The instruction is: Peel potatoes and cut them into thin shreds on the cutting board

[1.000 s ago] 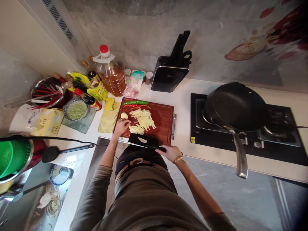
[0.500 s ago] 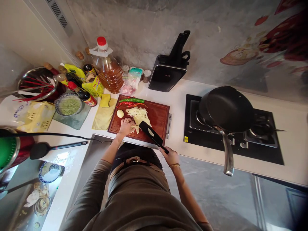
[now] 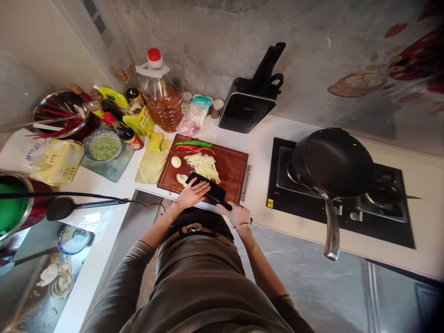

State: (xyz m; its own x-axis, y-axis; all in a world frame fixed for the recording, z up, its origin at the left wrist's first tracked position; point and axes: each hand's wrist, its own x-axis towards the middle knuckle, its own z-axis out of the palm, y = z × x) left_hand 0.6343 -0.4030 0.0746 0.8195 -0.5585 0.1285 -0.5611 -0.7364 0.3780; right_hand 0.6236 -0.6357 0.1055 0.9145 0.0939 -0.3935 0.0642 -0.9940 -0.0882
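Note:
My right hand (image 3: 238, 215) is wrapped around the handle of a black cleaver (image 3: 217, 193), low over the front of the brown cutting board (image 3: 231, 169). Fingers extended, my left hand (image 3: 194, 191) lies flat on the cleaver's broad blade. A few pale slices (image 3: 182, 179) lie by the blade's tip. Behind the blade spreads a pile of thin pale vegetable strips (image 3: 203, 166), whose kind I cannot make out. To their left sits a round pale piece (image 3: 176, 162). Along the board's back edge are a green chili pepper (image 3: 196, 144) and several red chilies (image 3: 194, 150).
Right of the board, a black wok (image 3: 336, 162) sits on the gas stove (image 3: 277, 196), its handle jutting forward. A knife block (image 3: 247, 108) and an oil jug (image 3: 163, 101) stand behind. Leftward are a yellow cloth (image 3: 152, 166), a bowl of green shreds (image 3: 104, 145) and the sink (image 3: 31, 273).
My left hand has moved from the pale slices onto the cleaver's blade. The blade has turned and shifted left, nearer the board's front edge. The view has shifted slightly.

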